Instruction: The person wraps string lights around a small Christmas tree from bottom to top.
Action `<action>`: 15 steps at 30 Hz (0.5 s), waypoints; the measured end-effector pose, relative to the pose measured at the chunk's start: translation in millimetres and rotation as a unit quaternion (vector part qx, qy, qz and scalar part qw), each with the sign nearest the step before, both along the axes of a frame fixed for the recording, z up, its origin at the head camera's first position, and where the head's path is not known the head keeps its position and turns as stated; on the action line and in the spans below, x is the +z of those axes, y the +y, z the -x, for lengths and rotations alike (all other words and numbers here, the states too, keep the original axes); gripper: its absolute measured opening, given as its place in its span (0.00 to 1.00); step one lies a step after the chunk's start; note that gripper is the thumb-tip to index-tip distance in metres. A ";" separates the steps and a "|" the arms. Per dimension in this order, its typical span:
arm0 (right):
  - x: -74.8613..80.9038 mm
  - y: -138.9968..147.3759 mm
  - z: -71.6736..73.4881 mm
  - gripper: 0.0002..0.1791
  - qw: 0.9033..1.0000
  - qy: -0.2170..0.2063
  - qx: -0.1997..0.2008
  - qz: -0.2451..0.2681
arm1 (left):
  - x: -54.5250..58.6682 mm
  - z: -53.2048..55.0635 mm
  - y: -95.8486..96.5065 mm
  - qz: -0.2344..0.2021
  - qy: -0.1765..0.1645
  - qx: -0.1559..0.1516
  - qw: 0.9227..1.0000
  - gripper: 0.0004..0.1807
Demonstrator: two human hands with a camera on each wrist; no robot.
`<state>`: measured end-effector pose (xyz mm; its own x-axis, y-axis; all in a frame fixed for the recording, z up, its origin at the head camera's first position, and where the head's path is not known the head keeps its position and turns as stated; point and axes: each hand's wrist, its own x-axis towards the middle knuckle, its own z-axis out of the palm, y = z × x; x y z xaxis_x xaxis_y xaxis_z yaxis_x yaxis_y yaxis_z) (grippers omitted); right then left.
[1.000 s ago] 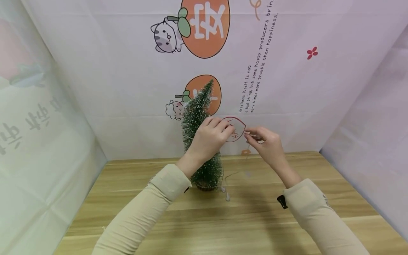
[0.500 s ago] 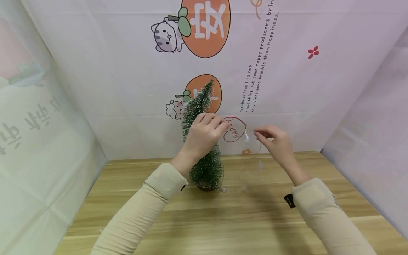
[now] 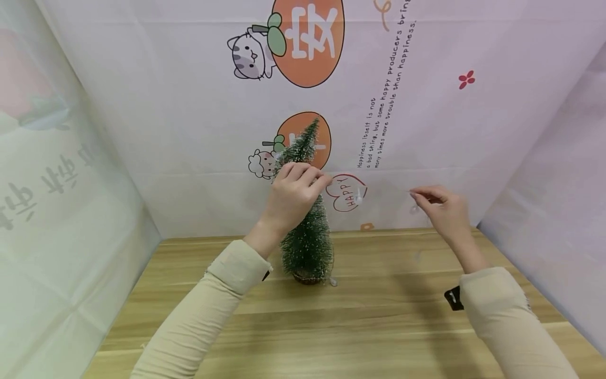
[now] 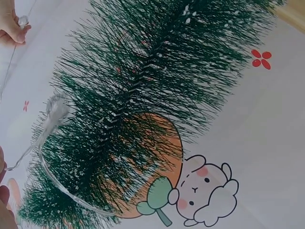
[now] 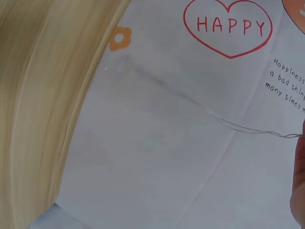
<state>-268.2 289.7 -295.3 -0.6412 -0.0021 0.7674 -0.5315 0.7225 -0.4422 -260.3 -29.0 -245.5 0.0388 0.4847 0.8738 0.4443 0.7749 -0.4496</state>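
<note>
A small green artificial Christmas tree point(image 3: 307, 237) with white-flecked bristles stands on a round base, leaning slightly. Clear wire string lights point(image 4: 62, 186) loop around its upper part, and one clear bulb point(image 4: 57, 109) lies against the bristles in the left wrist view. My left hand point(image 3: 295, 197) is in front of the tree, its fingertips pinching the wire. Out to the right, my right hand point(image 3: 447, 213) pinches another stretch of the string, drawn out between the hands. In the right wrist view the thin twisted wire point(image 5: 252, 130) runs to my thumb point(image 5: 299, 186).
The wooden table point(image 3: 303, 337) meets a printed white cloth backdrop point(image 3: 189, 131) behind the tree. Cloth side walls point(image 3: 52, 210) rise left and right. One bulb point(image 3: 333, 282) sits low beside the tree base. More string with faint bulbs hangs below my right hand.
My right hand has moved right, away from the tree, drawing the string lights out. My left hand has shifted slightly left and up. Bulbs near the table have been lifted rightward.
</note>
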 end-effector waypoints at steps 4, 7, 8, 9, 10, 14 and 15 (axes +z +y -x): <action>7.5 8.4 -4.9 0.12 0.996 -0.077 0.012 0.041 | -1.3 -1.4 0.1 0.009 -0.015 0.004 1.000 0.07; 16.7 14.7 -6.6 0.12 0.985 -0.148 0.027 0.089 | -3.7 -1.5 0.1 0.010 -0.024 0.005 1.000 0.06; 20.1 16.8 -6.5 0.12 0.980 -0.166 0.034 0.105 | -4.8 -1.4 0.2 0.010 -0.027 0.004 1.000 0.06; 23.5 18.9 -5.8 0.10 0.975 -0.179 0.045 0.123 | -5.9 -1.1 0.2 0.010 -0.029 0.004 1.000 0.06; 26.6 20.9 -4.5 0.08 0.971 -0.185 0.058 0.140 | -7.2 -0.5 0.2 0.010 -0.030 0.005 0.999 0.06; 40.2 26.6 -0.4 0.05 0.947 -0.192 0.143 0.215 | -10.0 -0.4 0.1 0.017 -0.033 0.007 0.999 0.07; 43.7 27.3 0.2 0.05 0.940 -0.192 0.163 0.230 | -10.2 -0.6 0.2 0.017 -0.033 0.008 0.999 0.07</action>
